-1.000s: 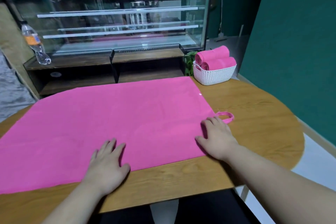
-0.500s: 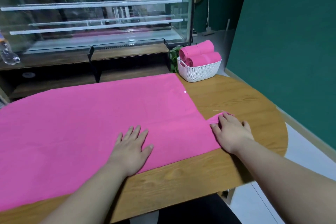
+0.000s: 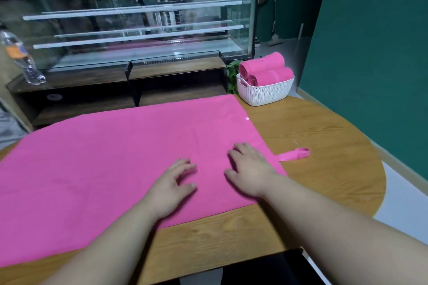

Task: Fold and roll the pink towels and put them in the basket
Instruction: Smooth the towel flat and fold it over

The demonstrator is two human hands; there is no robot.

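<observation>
- One pink towel [image 3: 111,169] lies spread flat over most of the wooden table [image 3: 324,169], its near edge just short of the table's front edge.
- The left hand [image 3: 170,184] sits on the cloth near the front edge, fingers loosely curled and gripping nothing; the right hand [image 3: 249,169] lies palm down just beside it, fingers spread flat, also holding nothing.
- Judging by this, the step in hand is smoothing the sheet before the first fold — no fold shows yet.
- The next move probably calls for pinching an edge or a pair of corners and carrying them across to the opposite edge, keeping edges square (a crooked fold would give a lopsided roll).
- A small pink loop [image 3: 295,154] sticks out from the towel's right edge onto bare wood; it may need tucking in.
- Count: one white basket [image 3: 266,92] at the table's far right, holding two rolled towels [image 3: 266,69] for certain — a third may lie beneath, too hidden to tell.
</observation>
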